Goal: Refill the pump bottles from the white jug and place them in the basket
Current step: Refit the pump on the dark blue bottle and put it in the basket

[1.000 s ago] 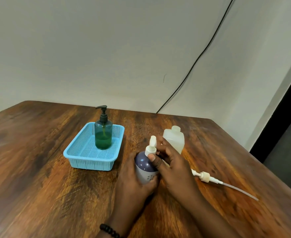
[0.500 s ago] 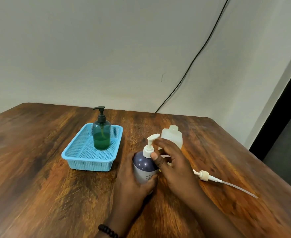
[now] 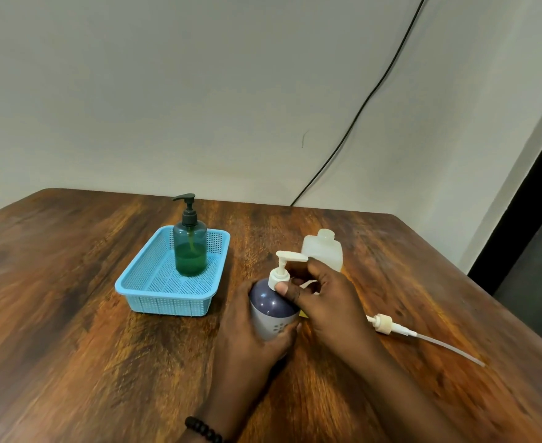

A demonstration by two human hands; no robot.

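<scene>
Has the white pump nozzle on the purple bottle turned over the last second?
Yes. The pump nozzle has swung round and now points right, toward the white jug.

Plain indoor room, prob. a home or simple workspace, exact type not clear. A dark-stained wooden table [image 3: 71, 330] is filling the foreground w/ heavy grain showing. Behind it a bare off-white wall [image 3: 167, 91] is meeting a second wall at a corner, w/ a black cable [image 3: 368, 94] running diagonally down it. At right a dark doorway [image 3: 531, 219] is opening beside a pale frame. Household items — a blue plastic basket [image 3: 167, 302], soap pump bottles — are sitting on the table.
</scene>
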